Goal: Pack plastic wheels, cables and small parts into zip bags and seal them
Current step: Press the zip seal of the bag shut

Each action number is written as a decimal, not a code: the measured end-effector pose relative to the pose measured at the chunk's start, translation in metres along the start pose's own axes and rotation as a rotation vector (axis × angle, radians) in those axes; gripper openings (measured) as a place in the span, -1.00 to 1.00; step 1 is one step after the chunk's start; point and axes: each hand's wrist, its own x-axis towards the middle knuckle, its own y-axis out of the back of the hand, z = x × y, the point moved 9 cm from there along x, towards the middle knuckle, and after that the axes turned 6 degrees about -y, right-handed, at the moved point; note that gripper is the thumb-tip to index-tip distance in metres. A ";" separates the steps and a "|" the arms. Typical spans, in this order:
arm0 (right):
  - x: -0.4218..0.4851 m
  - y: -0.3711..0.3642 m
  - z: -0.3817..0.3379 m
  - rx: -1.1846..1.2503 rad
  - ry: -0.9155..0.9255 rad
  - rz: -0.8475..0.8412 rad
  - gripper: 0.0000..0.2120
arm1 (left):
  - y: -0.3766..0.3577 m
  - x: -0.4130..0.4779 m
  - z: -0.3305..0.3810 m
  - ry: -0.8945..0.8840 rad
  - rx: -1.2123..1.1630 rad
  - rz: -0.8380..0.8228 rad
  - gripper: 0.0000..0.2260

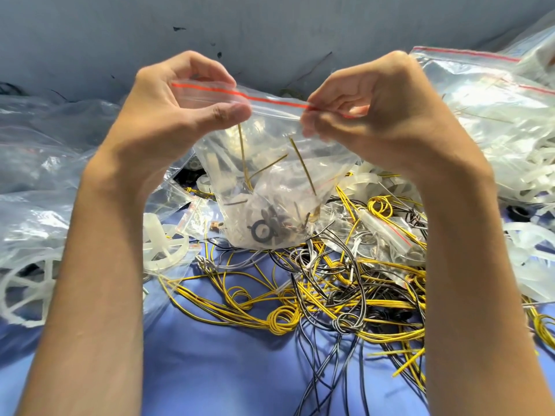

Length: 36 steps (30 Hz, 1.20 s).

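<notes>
Left hand (183,97) and right hand (369,106) both pinch-grip the zip bag (270,175) at its red-striped top. Bag hangs over the yellow cables (300,301) mid-tabletop.

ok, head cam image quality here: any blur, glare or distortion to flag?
Head view: the right hand fingertips are motion-blurred at the zip bag seal, while the left hand is sharper; soft daylight, with faint shadows under the forearms; white glare on the clear bags at left; wide-angle stretch makes the forearms loom at the bottom edge; the yellow cables stay crisp.
</notes>
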 end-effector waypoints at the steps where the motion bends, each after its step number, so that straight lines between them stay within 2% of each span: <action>1: 0.001 -0.001 0.000 0.004 -0.007 -0.001 -0.94 | -0.001 0.000 0.001 -0.002 0.000 -0.005 -0.68; 18: 0.002 -0.014 -0.002 -0.060 -0.011 -0.039 -0.93 | -0.011 0.000 0.003 -0.010 0.030 -0.062 -0.70; 36: 0.006 -0.019 -0.008 -0.058 0.033 0.005 -0.89 | -0.025 -0.001 0.007 0.001 0.022 -0.092 -0.76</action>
